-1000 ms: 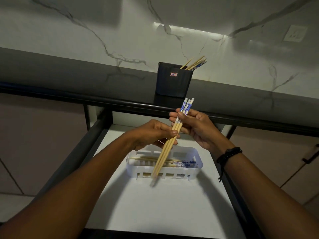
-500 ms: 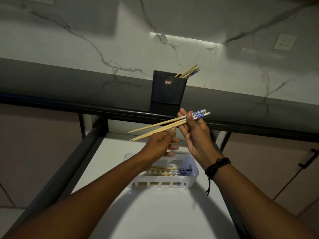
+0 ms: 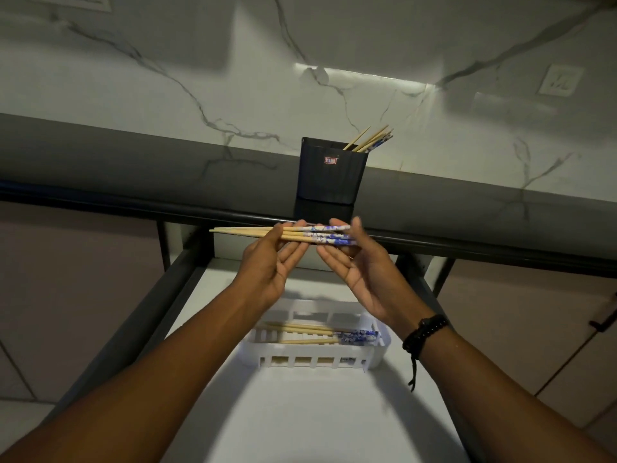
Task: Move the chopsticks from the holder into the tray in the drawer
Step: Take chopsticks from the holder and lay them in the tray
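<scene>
A bundle of wooden chopsticks with blue-and-white ends lies level in the air, tips pointing left. My left hand pinches the bare wooden part. My right hand holds the patterned end between thumb and fingers. Both hands hover above the white slotted tray, which sits in the open drawer and holds several more chopsticks. The black holder stands on the dark counter behind, with a few chopsticks sticking out at its right.
The drawer has dark side rails and a white floor. A marble-patterned wall rises behind the counter, with a socket at upper right. A cabinet handle shows at the right edge.
The bundle has swung from pointing down into the tray to lying level, tips to the left. Both hands rose and turned palm-up while the camera view shifted.
</scene>
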